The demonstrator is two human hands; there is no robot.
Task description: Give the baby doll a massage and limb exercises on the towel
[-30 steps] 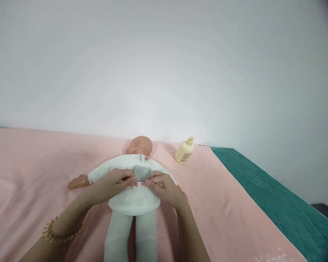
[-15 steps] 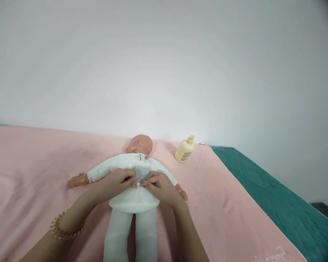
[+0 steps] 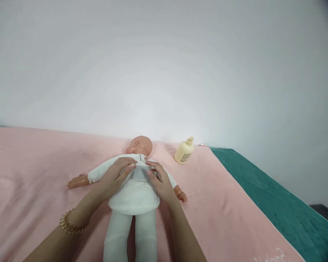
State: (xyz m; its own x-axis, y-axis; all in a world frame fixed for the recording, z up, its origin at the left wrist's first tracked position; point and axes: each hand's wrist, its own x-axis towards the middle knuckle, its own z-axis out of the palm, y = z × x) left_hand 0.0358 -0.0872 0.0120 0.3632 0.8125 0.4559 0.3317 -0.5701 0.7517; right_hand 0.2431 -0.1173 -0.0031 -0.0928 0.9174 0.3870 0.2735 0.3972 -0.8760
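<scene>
A baby doll (image 3: 133, 202) with a white cloth body lies face down on a pink sheet, its bald head turned to the left and its arms spread. On the left side of its upper back rests my left hand (image 3: 120, 173), fingers stretched out and holding nothing. My right hand (image 3: 159, 178) lies on the right side of the back, its fingers also extended and apart. Between the hands shows a greyish patch (image 3: 139, 173) on the doll's back. A dark red mark or stitch sits just below the neck.
A pale yellow pump bottle (image 3: 184, 151) stands to the right of the doll's head. The pink sheet (image 3: 213, 203) covers most of the surface, with a green quilted mat (image 3: 262, 185) showing along the right. A white wall (image 3: 153, 65) rises behind.
Both my hands have moved up the doll's back toward its shoulders. Their fingers, bent together over the lower back before, are now straighter and laid out.
</scene>
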